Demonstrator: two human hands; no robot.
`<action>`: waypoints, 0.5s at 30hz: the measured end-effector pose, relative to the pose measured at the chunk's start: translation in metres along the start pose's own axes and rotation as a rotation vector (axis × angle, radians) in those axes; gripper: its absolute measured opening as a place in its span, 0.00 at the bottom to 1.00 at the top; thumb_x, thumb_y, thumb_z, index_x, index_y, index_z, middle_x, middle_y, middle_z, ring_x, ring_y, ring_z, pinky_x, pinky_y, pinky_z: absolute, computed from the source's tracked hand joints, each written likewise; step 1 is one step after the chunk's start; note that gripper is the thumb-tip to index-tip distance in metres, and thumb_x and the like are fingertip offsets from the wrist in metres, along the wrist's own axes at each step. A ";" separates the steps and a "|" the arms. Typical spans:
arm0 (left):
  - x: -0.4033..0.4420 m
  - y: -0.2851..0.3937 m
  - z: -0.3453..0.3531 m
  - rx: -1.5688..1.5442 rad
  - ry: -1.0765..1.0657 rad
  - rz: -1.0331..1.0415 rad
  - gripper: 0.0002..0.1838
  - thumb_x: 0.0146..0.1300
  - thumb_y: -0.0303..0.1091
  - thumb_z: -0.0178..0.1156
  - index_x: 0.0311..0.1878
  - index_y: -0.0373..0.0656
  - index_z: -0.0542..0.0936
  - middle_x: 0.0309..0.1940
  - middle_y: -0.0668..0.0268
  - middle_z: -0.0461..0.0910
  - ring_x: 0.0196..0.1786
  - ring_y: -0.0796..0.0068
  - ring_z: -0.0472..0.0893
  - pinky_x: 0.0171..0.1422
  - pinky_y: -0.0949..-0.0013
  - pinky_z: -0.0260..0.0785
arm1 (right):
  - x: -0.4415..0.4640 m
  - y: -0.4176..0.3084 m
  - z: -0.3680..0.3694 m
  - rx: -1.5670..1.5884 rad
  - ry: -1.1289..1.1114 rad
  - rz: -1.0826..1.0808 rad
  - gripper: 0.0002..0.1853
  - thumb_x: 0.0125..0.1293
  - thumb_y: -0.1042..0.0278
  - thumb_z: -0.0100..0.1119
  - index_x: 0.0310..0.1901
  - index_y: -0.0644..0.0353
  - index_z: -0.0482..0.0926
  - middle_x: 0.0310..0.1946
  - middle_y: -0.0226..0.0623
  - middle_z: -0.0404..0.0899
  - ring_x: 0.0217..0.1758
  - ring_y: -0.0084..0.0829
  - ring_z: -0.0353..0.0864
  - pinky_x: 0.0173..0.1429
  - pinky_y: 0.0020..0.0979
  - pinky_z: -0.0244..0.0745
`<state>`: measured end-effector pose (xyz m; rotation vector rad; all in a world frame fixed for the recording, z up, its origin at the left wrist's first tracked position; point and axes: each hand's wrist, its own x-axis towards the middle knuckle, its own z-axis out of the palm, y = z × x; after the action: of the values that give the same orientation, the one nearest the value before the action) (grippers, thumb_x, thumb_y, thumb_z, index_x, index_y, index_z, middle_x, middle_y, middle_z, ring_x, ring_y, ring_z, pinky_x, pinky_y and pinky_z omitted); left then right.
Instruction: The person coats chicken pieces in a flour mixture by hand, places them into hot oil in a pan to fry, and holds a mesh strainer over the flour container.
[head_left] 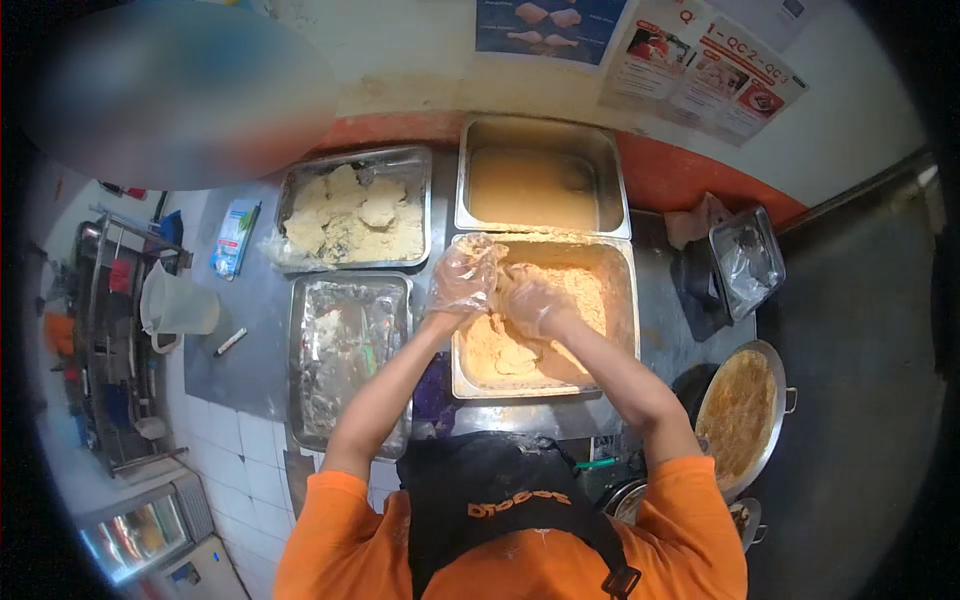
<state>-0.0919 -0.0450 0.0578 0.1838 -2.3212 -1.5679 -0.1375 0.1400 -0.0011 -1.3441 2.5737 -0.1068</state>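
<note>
Both my hands wear clear plastic gloves and are over a deep steel pan [635,345] of flour-like coating [590,290]. My left hand [467,282] is near the pan's back left corner, its fingers curled and caked with coating. Close beside it, my right hand [537,303] is closed too, fingers pointing toward the left hand. A coated lump seems to be between them, but the gloves and fingers hide most of it. Another coated lump [515,358] lies in the front of the pan.
Behind stands a pan of cloudy tan liquid [535,190]. At left are a tray of pale coated pieces [350,215] and a flour-smeared tray [350,340]. A white jug [180,305] and marker [231,341] are further left; a round pan of brown liquid [740,415] is at right.
</note>
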 end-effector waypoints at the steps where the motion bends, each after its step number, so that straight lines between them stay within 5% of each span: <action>1: 0.000 0.000 0.000 -0.001 0.001 0.017 0.12 0.62 0.30 0.66 0.49 0.39 0.84 0.39 0.59 0.88 0.41 0.64 0.86 0.47 0.64 0.77 | 0.002 -0.005 -0.001 0.013 0.028 -0.036 0.15 0.67 0.66 0.53 0.51 0.63 0.81 0.51 0.53 0.83 0.56 0.47 0.83 0.61 0.45 0.77; 3: 0.001 0.002 -0.002 -0.013 -0.010 -0.004 0.12 0.62 0.30 0.66 0.49 0.39 0.84 0.40 0.59 0.88 0.41 0.66 0.86 0.47 0.65 0.77 | -0.004 -0.029 -0.048 0.086 -0.084 0.010 0.11 0.63 0.69 0.56 0.45 0.62 0.82 0.42 0.51 0.85 0.49 0.48 0.86 0.55 0.45 0.80; 6: -0.003 0.018 -0.002 -0.201 -0.028 -0.173 0.11 0.63 0.31 0.65 0.47 0.38 0.85 0.39 0.58 0.87 0.40 0.66 0.86 0.47 0.65 0.77 | -0.002 -0.015 -0.047 0.128 -0.404 0.119 0.16 0.69 0.63 0.53 0.52 0.62 0.81 0.52 0.54 0.82 0.58 0.47 0.82 0.61 0.45 0.77; 9: -0.002 0.027 -0.007 -0.041 -0.037 -0.083 0.12 0.68 0.37 0.66 0.47 0.38 0.83 0.37 0.63 0.86 0.38 0.78 0.81 0.44 0.68 0.75 | -0.010 0.003 -0.030 0.046 -0.224 0.095 0.19 0.67 0.64 0.54 0.55 0.66 0.77 0.51 0.57 0.81 0.57 0.49 0.82 0.61 0.45 0.77; 12: -0.003 0.027 -0.009 -0.012 -0.054 -0.148 0.11 0.66 0.35 0.67 0.47 0.39 0.84 0.37 0.61 0.86 0.37 0.71 0.83 0.44 0.65 0.76 | -0.006 0.000 -0.036 0.164 0.120 0.389 0.26 0.62 0.65 0.59 0.60 0.71 0.73 0.53 0.61 0.80 0.58 0.51 0.81 0.62 0.45 0.77; 15: -0.001 -0.003 -0.002 0.088 -0.005 0.005 0.11 0.63 0.34 0.68 0.47 0.41 0.84 0.38 0.58 0.86 0.38 0.62 0.85 0.44 0.62 0.77 | -0.027 0.000 -0.027 -0.141 0.544 0.102 0.36 0.57 0.67 0.64 0.66 0.76 0.65 0.58 0.64 0.76 0.57 0.55 0.81 0.61 0.45 0.78</action>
<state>-0.0905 -0.0473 0.0553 0.1946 -2.3941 -1.4668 -0.1287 0.1606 0.0295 -1.3783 3.1454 -0.3189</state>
